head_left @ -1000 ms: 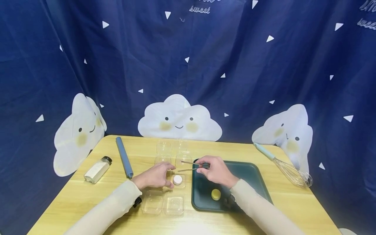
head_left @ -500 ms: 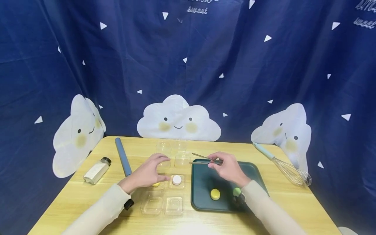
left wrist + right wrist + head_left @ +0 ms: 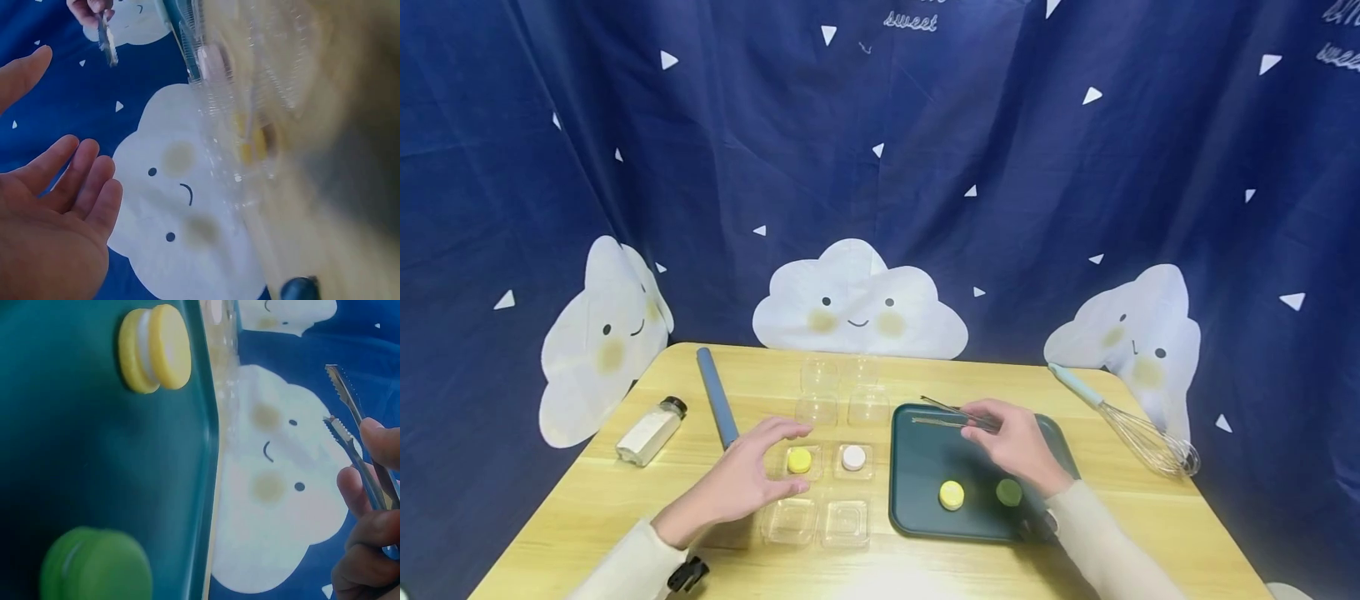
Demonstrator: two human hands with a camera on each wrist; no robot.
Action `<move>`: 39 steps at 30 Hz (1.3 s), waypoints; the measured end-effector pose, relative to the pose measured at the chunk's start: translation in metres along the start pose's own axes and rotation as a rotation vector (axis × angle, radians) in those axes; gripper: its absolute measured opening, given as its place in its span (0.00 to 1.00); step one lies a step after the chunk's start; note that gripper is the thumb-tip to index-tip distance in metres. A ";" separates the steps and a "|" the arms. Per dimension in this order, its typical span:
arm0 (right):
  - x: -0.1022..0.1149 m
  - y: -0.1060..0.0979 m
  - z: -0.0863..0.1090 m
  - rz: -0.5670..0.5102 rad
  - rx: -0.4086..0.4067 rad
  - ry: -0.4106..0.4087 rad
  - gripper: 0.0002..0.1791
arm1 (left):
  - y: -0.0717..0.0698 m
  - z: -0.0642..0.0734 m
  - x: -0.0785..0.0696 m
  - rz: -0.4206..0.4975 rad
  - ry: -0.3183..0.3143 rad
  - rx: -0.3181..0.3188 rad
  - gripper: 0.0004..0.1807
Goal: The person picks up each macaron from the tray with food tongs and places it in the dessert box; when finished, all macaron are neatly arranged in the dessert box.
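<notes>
My right hand (image 3: 1011, 437) holds metal tongs (image 3: 350, 425) above the dark green tray (image 3: 917, 467); their serrated tips stand apart with nothing between them. On that tray lie a yellow macaron (image 3: 951, 496) and a green macaron (image 3: 1008, 492). My left hand (image 3: 745, 479), thumb and fingers spread, is beside the clear plastic boxes and holds nothing. One box contains a yellow macaron (image 3: 799, 460), another a pale pink macaron (image 3: 853, 457). In the left wrist view, the left hand's fingers (image 3: 87, 175) are relaxed, away from the boxes.
More clear plastic boxes (image 3: 846, 523) sit in front, with their raised lids (image 3: 868, 406) behind. A blue-grey rolling pin (image 3: 717, 396) and a jar of pale powder (image 3: 651, 431) lie at the left. At the right edge rests a whisk (image 3: 1123, 421).
My right hand with the tongs has moved right, from beside the boxes to over the tray. My left hand has drawn back to the left, uncovering the boxed yellow macaron.
</notes>
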State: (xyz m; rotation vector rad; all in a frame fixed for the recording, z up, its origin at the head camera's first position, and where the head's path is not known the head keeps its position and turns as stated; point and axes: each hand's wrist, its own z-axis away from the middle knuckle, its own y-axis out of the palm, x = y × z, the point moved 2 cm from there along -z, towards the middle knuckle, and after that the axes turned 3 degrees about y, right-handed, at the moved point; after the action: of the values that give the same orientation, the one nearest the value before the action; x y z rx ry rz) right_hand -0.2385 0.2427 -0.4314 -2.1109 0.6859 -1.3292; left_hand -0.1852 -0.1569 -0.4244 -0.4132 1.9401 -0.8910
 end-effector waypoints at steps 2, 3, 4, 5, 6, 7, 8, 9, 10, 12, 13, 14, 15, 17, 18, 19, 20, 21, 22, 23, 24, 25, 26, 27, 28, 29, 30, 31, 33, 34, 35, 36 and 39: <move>-0.003 -0.003 0.003 0.027 -0.007 0.008 0.16 | -0.002 0.008 0.002 0.031 -0.026 0.007 0.36; -0.004 -0.004 0.004 0.036 -0.010 0.013 0.16 | -0.002 0.011 0.003 0.037 -0.038 0.013 0.36; -0.006 -0.005 0.006 0.044 -0.014 0.012 0.16 | -0.003 0.015 0.004 0.044 -0.051 0.025 0.36; -0.007 -0.006 0.007 0.052 -0.015 0.015 0.16 | -0.003 0.019 0.005 0.052 -0.061 0.036 0.35; -0.008 -0.007 0.009 0.062 -0.014 0.019 0.16 | -0.003 0.022 0.006 0.057 -0.071 0.046 0.35; -0.009 -0.007 0.010 0.064 -0.012 0.023 0.16 | -0.002 0.026 0.007 0.054 -0.072 0.053 0.35; -0.010 -0.007 0.012 0.069 -0.010 0.024 0.16 | -0.002 0.029 0.007 0.046 -0.072 0.059 0.35; -0.010 -0.008 0.013 0.070 -0.007 0.028 0.16 | -0.001 0.032 0.008 0.043 -0.071 0.066 0.35; -0.011 -0.008 0.015 0.073 -0.005 0.028 0.15 | -0.001 0.034 0.009 0.044 -0.070 0.073 0.35; -0.012 -0.008 0.018 0.070 0.004 0.031 0.15 | 0.002 0.038 0.011 0.042 -0.071 0.084 0.36; -0.013 -0.008 0.020 0.066 0.011 0.033 0.15 | 0.003 0.040 0.011 0.045 -0.067 0.093 0.36; -0.013 -0.008 0.022 0.066 0.019 0.034 0.14 | 0.004 0.041 0.012 0.053 -0.071 0.104 0.36; -0.014 -0.008 0.023 0.067 0.028 0.036 0.14 | 0.005 0.042 0.012 0.059 -0.075 0.117 0.37; -0.015 -0.007 0.027 0.064 0.047 0.047 0.14 | 0.008 0.044 0.013 0.075 -0.081 0.144 0.38; -0.016 -0.007 0.029 0.062 0.058 0.055 0.14 | 0.010 0.044 0.014 0.079 -0.081 0.153 0.38; -0.016 -0.006 0.031 0.065 0.066 0.062 0.14 | 0.011 0.045 0.014 0.079 -0.083 0.162 0.39; -0.017 -0.006 0.032 0.061 0.076 0.067 0.14 | 0.012 0.046 0.014 0.080 -0.090 0.170 0.39; -0.018 -0.006 0.034 0.059 0.085 0.073 0.14 | 0.013 0.046 0.014 0.080 -0.091 0.176 0.39; -0.018 -0.005 0.036 0.058 0.093 0.079 0.13 | 0.014 0.046 0.015 0.080 -0.091 0.181 0.39; -0.019 -0.005 0.038 0.061 0.101 0.084 0.13 | 0.014 0.046 0.015 0.075 -0.092 0.183 0.38; -0.020 -0.004 0.039 0.065 0.107 0.087 0.13 | 0.015 0.046 0.015 0.067 -0.094 0.184 0.38; -0.020 -0.004 0.041 0.073 0.111 0.085 0.13 | 0.016 0.046 0.015 0.063 -0.096 0.187 0.38; -0.021 -0.004 0.042 0.079 0.118 0.086 0.13 | 0.017 0.046 0.015 0.058 -0.096 0.186 0.39; -0.022 -0.004 0.044 0.092 0.121 0.086 0.13 | 0.018 0.045 0.016 0.051 -0.097 0.186 0.39; -0.023 -0.004 0.045 0.100 0.126 0.087 0.13 | 0.018 0.045 0.016 0.044 -0.097 0.185 0.39; -0.024 -0.004 0.046 0.101 0.129 0.089 0.13 | 0.019 0.045 0.016 0.039 -0.096 0.184 0.39; -0.025 -0.005 0.048 0.107 0.131 0.088 0.13 | 0.019 0.045 0.016 0.036 -0.095 0.184 0.39; -0.026 -0.005 0.049 0.110 0.133 0.088 0.13 | 0.020 0.045 0.016 0.032 -0.094 0.184 0.39; -0.028 -0.005 0.051 0.108 0.134 0.082 0.12 | 0.019 0.044 0.016 0.020 -0.091 0.182 0.40; -0.028 -0.006 0.052 0.107 0.136 0.081 0.12 | 0.019 0.044 0.015 0.015 -0.090 0.180 0.40; -0.029 -0.006 0.054 0.105 0.137 0.080 0.12 | 0.019 0.044 0.015 0.010 -0.090 0.177 0.40; -0.030 -0.006 0.055 0.107 0.140 0.077 0.12 | 0.018 0.044 0.015 0.004 -0.092 0.175 0.40; -0.032 -0.007 0.057 0.108 0.153 0.077 0.12 | 0.017 0.044 0.016 -0.014 -0.100 0.168 0.40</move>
State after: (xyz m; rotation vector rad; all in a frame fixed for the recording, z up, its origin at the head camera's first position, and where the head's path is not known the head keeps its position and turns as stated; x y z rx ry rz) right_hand -0.1974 0.2794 -0.4677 -1.8839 0.6963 -1.3647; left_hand -0.1543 -0.1735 -0.4597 -0.3660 1.7584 -1.0151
